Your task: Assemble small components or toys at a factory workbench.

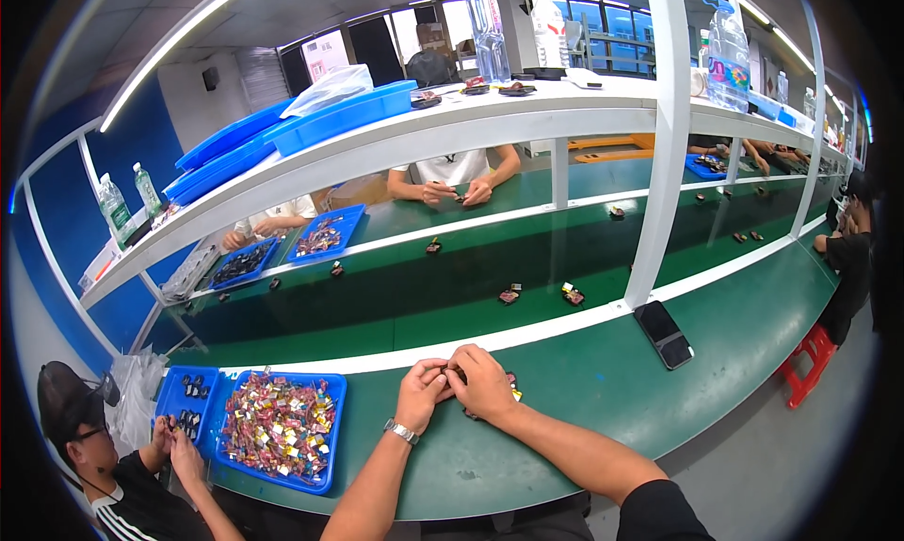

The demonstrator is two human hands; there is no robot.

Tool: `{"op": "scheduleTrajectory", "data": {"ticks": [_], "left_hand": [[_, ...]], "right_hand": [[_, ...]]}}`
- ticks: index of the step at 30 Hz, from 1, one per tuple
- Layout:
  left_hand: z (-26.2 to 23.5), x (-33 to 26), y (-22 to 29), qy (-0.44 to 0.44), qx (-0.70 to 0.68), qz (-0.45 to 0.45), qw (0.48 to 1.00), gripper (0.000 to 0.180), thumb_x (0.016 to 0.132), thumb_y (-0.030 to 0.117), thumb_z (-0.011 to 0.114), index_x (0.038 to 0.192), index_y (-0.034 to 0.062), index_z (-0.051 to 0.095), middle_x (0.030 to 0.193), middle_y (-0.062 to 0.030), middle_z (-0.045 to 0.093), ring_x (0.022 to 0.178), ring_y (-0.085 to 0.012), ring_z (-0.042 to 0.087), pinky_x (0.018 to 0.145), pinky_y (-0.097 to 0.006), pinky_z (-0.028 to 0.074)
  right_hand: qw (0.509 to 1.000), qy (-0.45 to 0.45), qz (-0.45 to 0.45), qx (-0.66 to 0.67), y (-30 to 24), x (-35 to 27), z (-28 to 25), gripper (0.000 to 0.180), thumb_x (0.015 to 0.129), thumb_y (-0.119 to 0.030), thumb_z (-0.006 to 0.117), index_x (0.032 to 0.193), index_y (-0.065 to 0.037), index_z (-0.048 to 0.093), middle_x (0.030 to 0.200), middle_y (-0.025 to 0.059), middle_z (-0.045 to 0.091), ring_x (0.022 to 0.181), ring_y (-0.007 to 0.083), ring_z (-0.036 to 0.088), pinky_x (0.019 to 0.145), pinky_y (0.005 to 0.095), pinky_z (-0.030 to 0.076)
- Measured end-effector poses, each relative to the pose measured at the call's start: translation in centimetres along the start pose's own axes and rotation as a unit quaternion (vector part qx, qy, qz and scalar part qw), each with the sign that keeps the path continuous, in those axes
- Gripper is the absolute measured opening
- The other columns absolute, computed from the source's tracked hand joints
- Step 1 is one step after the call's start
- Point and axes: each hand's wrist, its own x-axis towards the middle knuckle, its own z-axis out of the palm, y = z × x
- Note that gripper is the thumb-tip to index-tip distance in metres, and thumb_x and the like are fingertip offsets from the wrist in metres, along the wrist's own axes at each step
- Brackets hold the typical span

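My left hand (423,392), with a metal watch on its wrist, and my right hand (483,385) meet over the green bench near the white rail. The fingers of both are closed together around a small dark part (456,374), mostly hidden by them. Partly under my right hand lies a small electronic piece with yellow and white bits (514,387). To the left of my hands stands a blue tray (336,428) heaped with small red, white and yellow electronic pieces (281,423).
A black phone (663,335) rests on the bench at right. Beyond the white rail (405,359), small assemblies (573,294) sit on a green conveyor belt (433,306). A white post (665,155) rises at the rail. At left, a co-worker (141,484) handles parts beside another blue tray (213,387).
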Motion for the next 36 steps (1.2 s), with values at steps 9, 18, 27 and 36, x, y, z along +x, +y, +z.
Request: {"op": "scheduleTrajectory", "data": {"ticks": [9, 18, 27, 36], "left_hand": [[-0.2, 0.0, -0.3, 0.001, 0.012, 0.003, 1.0, 0.024, 0.095, -0.005, 0.045, 0.118, 0.0011, 0.048, 0.108, -0.0117, 0.063, 0.096, -0.0184, 0.065, 0.084, -0.032, 0.057], [-0.1, 0.0, -0.1, 0.001, 0.001, -0.003, 1.0, 0.023, 0.096, -0.004, 0.044, 0.118, -0.0013, 0.048, 0.113, -0.0137, 0.062, 0.099, -0.0202, 0.065, 0.087, -0.033, 0.057], [0.1, 0.4, -0.7, 0.011, 0.018, -0.001, 1.0, 0.024, 0.095, -0.005, 0.045, 0.118, 0.0, 0.047, 0.109, -0.0136, 0.063, 0.093, -0.0197, 0.066, 0.082, -0.032, 0.058], [0.0, 0.1, 0.3, 0.022, -0.032, 0.0, 0.999, 0.036, 0.098, 0.006, 0.046, 0.133, 0.0008, 0.039, 0.127, -0.0174, 0.057, 0.104, -0.0262, 0.064, 0.089, -0.042, 0.055]], "right_hand": [[0.995, -0.018, -0.076, -0.056, -0.2, 0.2, -0.5, 0.012, 0.078, -0.007, 0.065, 0.089, -0.003, 0.06, 0.097, 0.008, 0.057, 0.087, 0.0272, 0.058, 0.073, 0.0384, 0.052], [0.984, -0.031, -0.123, -0.127, 0.2, 0.0, -0.3, 0.013, 0.076, -0.008, 0.065, 0.088, -0.005, 0.062, 0.098, 0.0056, 0.057, 0.087, 0.0243, 0.056, 0.07, 0.0335, 0.053], [0.986, -0.059, -0.093, -0.122, 0.8, -0.1, -0.3, 0.012, 0.077, -0.009, 0.065, 0.087, -0.003, 0.062, 0.105, 0.0084, 0.056, 0.091, 0.0258, 0.057, 0.073, 0.0346, 0.054], [0.993, -0.048, -0.091, -0.056, 2.1, 1.2, 0.2, 0.024, 0.077, -0.012, 0.069, 0.098, -0.002, 0.062, 0.118, 0.0158, 0.058, 0.101, 0.033, 0.059, 0.086, 0.0387, 0.051]]}}
